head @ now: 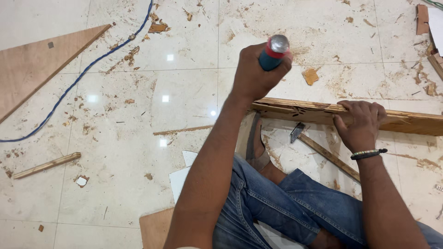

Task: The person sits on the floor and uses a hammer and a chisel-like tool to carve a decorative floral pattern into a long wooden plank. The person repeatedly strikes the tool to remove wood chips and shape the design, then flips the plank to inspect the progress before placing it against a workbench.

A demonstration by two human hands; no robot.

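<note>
The left hand (255, 74) was shut tight on a red-and-blue tool handle (273, 51); the right hand (361, 123) gripped the wooden plank (415, 122) — pressing it down.

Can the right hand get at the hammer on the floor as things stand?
Probably yes: the hammer lies on open tile just below the right hand, nothing over it. But that hand now grips the wooden plank, so it must let go first.

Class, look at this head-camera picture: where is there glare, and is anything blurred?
Head view: small bright lamp reflections dot the glossy floor tiles; the tool handle's metal cap in the left hand shines and looks slightly soft; the right hand on the wooden plank is sharp.
</note>
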